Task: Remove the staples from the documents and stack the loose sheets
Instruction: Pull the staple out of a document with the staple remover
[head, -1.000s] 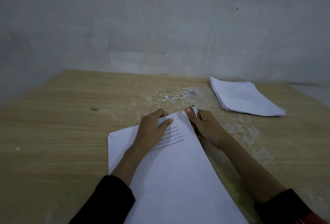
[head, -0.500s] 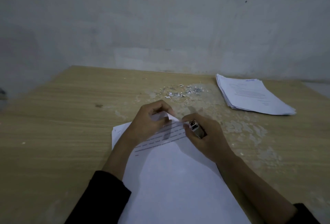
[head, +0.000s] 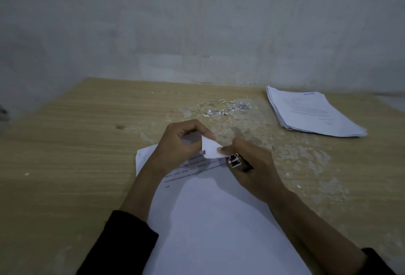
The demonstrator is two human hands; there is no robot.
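Observation:
A white stapled document (head: 210, 220) lies in front of me on the wooden table (head: 65, 154), with a few lines of print near its top. My left hand (head: 182, 143) pinches the folded-up top corner of the upper sheet (head: 210, 147). My right hand (head: 252, 165) holds a small metal staple remover (head: 235, 160) and its thumb touches the same lifted corner. A stack of loose sheets (head: 311, 112) lies at the back right. A staple shows at the document's far left corner (head: 143, 156).
A scatter of pulled staples (head: 225, 109) lies on the table beyond my hands, near the wall. The table surface around it is worn and flaky. A grey wall (head: 197, 22) stands right behind the table's far edge.
My left hand has lifted and folded the top corner of the upper sheet back. My right hand with the staple remover has moved inward onto that corner.

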